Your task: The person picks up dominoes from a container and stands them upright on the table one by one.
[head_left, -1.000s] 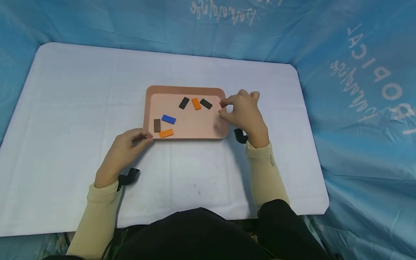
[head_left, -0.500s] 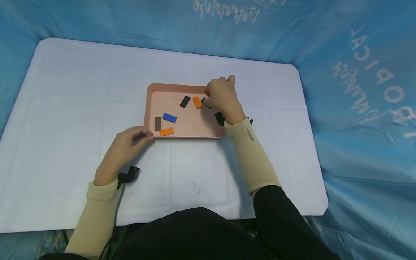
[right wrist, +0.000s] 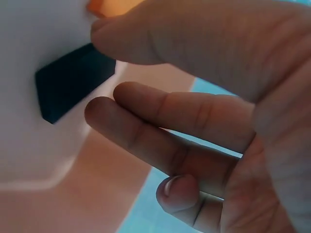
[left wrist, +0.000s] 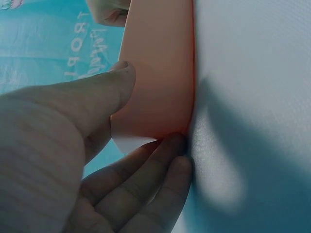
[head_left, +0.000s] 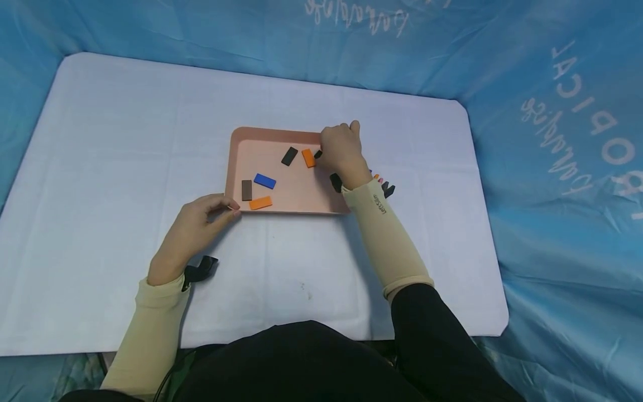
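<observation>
A white table (head_left: 150, 128) carried one pink tray (head_left: 296, 192), and six small blocks were counted in it: two black, two orange, one blue and one brown. One black block (right wrist: 73, 82) lay towards the tray's far right corner, and the right hand (head_left: 342, 148) was spread about it, thumb overlapping one end in the right wrist view and the fingers apart from the thumb on the other side; whether the skin touched the block could not be told. That hand and its wrist stood in the way of the tray's right edge and far right corner in the head view. Between this block and the other black block (head_left: 289, 156) lay an orange block (head_left: 308, 158), near the far edge. Towards the near left corner, the brown block (head_left: 246, 190) lay near the left edge, the second orange block (head_left: 260, 202) just inside the near edge, and the blue block (head_left: 264, 181) a little farther in. The left hand (head_left: 198, 220) pinched the near left corner, thumb against the wall and fingertips low at the base. Two pale sleeves (head_left: 384, 237) covered the forearms, and a blue curtain (head_left: 201, 33) with white lettering hung beyond the table.
</observation>
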A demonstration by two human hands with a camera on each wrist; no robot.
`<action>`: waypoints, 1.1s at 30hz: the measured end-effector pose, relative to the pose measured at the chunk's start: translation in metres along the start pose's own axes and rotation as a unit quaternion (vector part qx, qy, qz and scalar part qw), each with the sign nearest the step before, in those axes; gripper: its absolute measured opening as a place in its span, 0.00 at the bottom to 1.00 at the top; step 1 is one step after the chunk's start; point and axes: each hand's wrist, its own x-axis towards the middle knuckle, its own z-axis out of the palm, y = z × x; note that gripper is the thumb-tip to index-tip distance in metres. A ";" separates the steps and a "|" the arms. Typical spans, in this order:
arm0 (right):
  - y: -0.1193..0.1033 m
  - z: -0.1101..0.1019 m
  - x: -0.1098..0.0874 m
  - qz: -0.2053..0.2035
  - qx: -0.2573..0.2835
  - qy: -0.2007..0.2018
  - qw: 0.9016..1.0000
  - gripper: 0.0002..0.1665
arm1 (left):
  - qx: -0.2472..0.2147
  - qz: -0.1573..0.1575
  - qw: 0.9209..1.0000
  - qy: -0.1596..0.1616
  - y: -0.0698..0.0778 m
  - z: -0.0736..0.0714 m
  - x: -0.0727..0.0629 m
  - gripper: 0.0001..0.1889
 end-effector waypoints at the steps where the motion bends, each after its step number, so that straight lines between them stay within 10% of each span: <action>1: 0.000 0.001 0.000 0.002 -0.003 -0.001 1.000 0.14 | 0.000 0.000 1.000 -0.001 0.000 0.000 0.000 0.10; 23: 0.002 0.009 0.004 0.008 0.001 0.001 1.000 0.08 | 0.000 -0.006 1.000 0.001 0.003 0.001 -0.001 0.09; 33: 0.012 0.009 -0.009 -0.037 0.098 0.077 0.992 0.11 | 0.004 -0.009 1.000 0.001 0.003 0.000 0.000 0.09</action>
